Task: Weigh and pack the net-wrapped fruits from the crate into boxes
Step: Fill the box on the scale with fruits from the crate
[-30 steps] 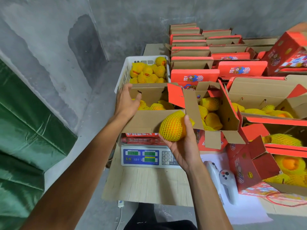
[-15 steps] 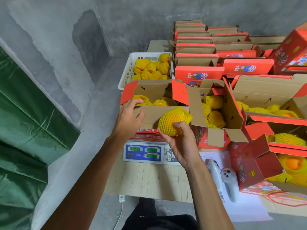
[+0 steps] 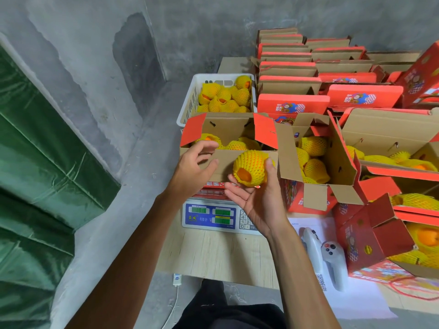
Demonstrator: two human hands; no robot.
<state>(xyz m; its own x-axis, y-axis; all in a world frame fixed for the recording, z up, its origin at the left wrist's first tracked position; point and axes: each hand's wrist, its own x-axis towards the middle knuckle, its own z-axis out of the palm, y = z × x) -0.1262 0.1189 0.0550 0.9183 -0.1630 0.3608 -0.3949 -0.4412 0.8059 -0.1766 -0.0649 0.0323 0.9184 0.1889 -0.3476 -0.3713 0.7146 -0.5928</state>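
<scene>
The right hand [image 3: 259,200] is cupping a net-wrapped fruit [image 3: 250,167] in front of the near wall of the open box [image 3: 223,162], which is sitting on the scale [image 3: 211,216] on the worktop [image 3: 213,252]. The left hand [image 3: 192,167] is hovering by the box's near-left corner, fingers [image 3: 206,148] loosely spread and grasping nothing. More netted fruits are lying in the white crate [image 3: 190,103] behind the box.

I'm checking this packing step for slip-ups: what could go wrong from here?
1. The right hand holds the net-wrapped fruit only at its fingertips, outside the open box; it might drop onto the scale.
2. The left hand rests on the box's front wall, which could skew the weight reading.
</scene>
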